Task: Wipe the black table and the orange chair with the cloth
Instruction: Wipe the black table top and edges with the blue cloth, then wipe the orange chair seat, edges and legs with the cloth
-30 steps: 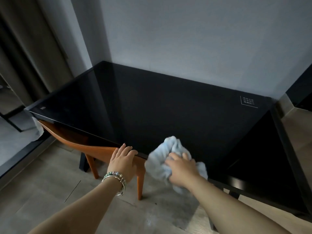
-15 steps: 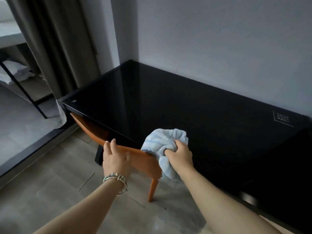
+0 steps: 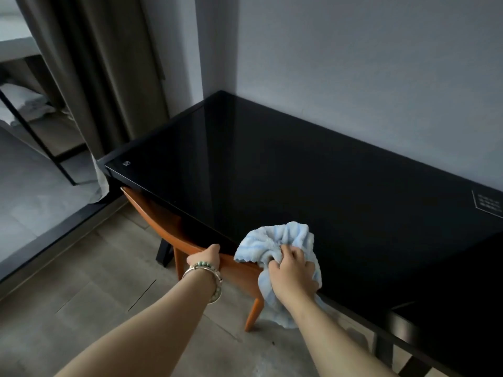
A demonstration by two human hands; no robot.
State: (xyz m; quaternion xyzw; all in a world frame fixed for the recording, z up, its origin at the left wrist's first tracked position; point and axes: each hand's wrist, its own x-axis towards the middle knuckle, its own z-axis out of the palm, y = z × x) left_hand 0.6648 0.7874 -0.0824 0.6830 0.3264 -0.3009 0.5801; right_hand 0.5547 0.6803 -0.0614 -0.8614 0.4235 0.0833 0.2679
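The black table (image 3: 313,180) is seen across the centre and right of the frame, set into the corner of a grey wall (image 3: 367,72), its glossy top bare apart from a small printed label (image 3: 488,204) at the right edge. The orange chair (image 3: 163,227) is tucked under the table's near edge at lower centre, with only its curved backrest and two legs visible. The left hand (image 3: 205,257) is closed over the top rail of the backrest, fingers wrapped behind it; beaded bracelets (image 3: 206,273) are worn at the wrist. The right hand (image 3: 292,270) is clenched on the light blue cloth (image 3: 280,240), which is bunched at the table's near edge just beside the chair rail, part of it hanging below the hand. A dark curtain (image 3: 109,63) is noted at upper left.
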